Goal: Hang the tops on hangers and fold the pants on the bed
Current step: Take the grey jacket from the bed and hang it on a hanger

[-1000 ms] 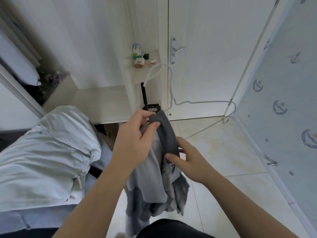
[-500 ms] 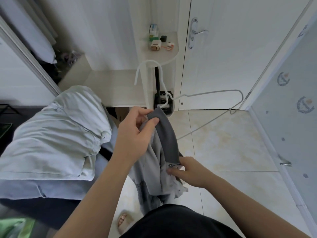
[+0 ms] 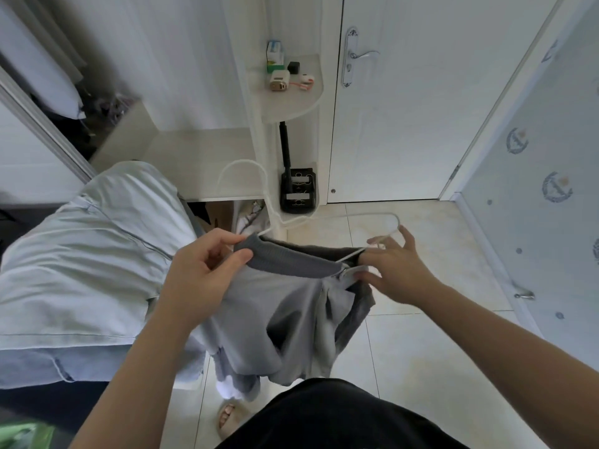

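My left grip pinches the dark ribbed collar of the grey top between thumb and curled fingers and holds it up over the tiled floor, just beside the bed. My right grip is spread at the collar's other end, straight fingers touching the wire of the white hanger and the thumb against the fabric's pale edge. One hanger arm runs into the neck opening; the hook curves up behind my left grip. Pale blue-green pants lie unfolded on the bed. The corner shelf carries a small carton, a black cube and a white gadget. Below it, a black box stands on the floor.
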